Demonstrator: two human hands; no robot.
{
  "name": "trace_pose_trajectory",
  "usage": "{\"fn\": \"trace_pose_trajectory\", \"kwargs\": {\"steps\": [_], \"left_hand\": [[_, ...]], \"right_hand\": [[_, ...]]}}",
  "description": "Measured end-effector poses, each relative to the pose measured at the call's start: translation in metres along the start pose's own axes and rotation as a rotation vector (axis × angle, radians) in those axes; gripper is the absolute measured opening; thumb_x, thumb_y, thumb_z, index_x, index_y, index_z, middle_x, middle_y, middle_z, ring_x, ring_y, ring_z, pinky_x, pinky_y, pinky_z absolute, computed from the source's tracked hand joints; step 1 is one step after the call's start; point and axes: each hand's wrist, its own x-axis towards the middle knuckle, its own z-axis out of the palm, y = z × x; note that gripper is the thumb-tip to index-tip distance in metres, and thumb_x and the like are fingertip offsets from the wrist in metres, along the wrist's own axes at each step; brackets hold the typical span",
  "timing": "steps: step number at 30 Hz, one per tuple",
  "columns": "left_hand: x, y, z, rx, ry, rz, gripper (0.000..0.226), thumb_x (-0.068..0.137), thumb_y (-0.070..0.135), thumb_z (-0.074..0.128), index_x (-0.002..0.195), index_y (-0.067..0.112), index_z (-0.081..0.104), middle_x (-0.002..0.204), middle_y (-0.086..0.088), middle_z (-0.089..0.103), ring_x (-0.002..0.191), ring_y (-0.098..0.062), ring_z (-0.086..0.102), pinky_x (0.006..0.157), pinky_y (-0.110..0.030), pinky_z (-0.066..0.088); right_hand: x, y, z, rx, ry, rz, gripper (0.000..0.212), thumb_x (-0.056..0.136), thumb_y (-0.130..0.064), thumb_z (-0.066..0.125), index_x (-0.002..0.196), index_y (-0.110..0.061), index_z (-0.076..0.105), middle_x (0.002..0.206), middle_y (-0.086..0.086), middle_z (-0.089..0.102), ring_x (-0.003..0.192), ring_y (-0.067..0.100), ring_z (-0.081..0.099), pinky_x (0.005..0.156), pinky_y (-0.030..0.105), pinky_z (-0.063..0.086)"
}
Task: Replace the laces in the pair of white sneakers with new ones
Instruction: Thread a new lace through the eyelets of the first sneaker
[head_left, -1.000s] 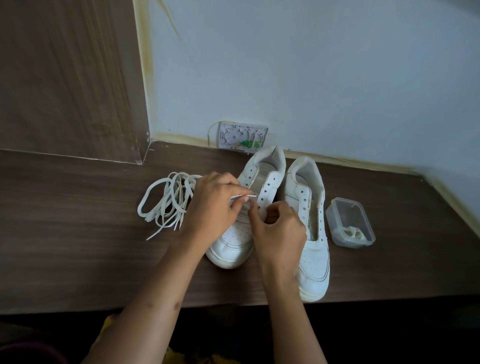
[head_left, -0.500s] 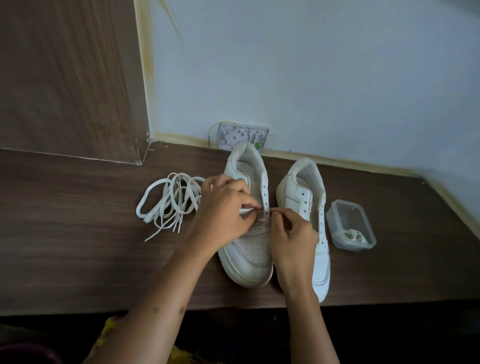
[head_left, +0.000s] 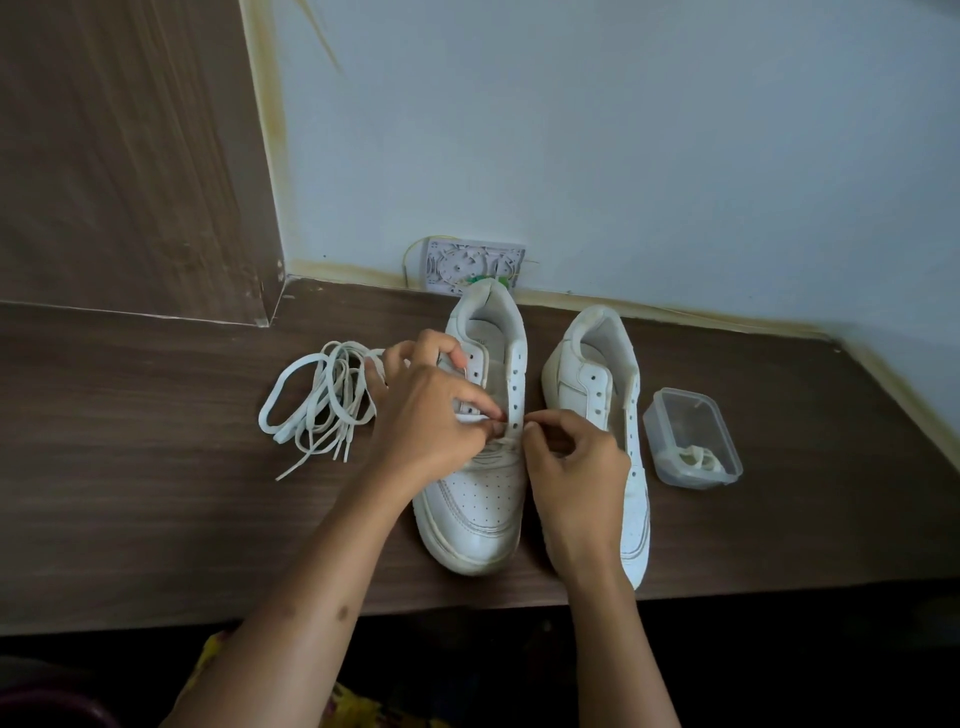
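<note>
Two white sneakers stand on the brown table, toes toward me. The left sneaker (head_left: 478, 514) sits straight, its eyelets bare above my fingers. My left hand (head_left: 431, 415) pinches a white lace at the lowest eyelets on the sneaker's left flap. Across the tongue, my right hand (head_left: 571, 467) pinches the same lace at the right flap. Partly behind my right hand stands the right sneaker (head_left: 597, 364), unlaced. A loose bundle of white laces (head_left: 317, 405) lies left of the shoes, one strand running under my left hand.
A clear plastic box (head_left: 691, 431) holding a coiled pale lace stands right of the shoes. A white socket plate (head_left: 467, 265) sits on the wall behind the left sneaker. A wood panel (head_left: 130, 156) rises at the back left. The table's front edge (head_left: 156, 618) runs below my forearms.
The left sneaker turned from tilted to straight and came nearer to me. Both hands shifted down to the lowest eyelets, with the lace now across them.
</note>
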Motion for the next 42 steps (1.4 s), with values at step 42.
{"fn": "trace_pose_trajectory", "kwargs": {"steps": [42], "left_hand": [[-0.014, 0.014, 0.004, -0.32, 0.001, -0.303, 0.049, 0.067, 0.022, 0.086, 0.05, 0.06, 0.061, 0.134, 0.027, 0.039, 0.137, -0.011, 0.026, 0.116, -0.052, 0.017]], "right_hand": [[-0.007, -0.005, 0.009, 0.099, 0.037, 0.099, 0.02, 0.075, -0.024, 0.083, 0.075, -0.011, 0.068, 0.065, -0.005, 0.068, 0.064, 0.006, 0.066, 0.056, 0.014, 0.051]]}}
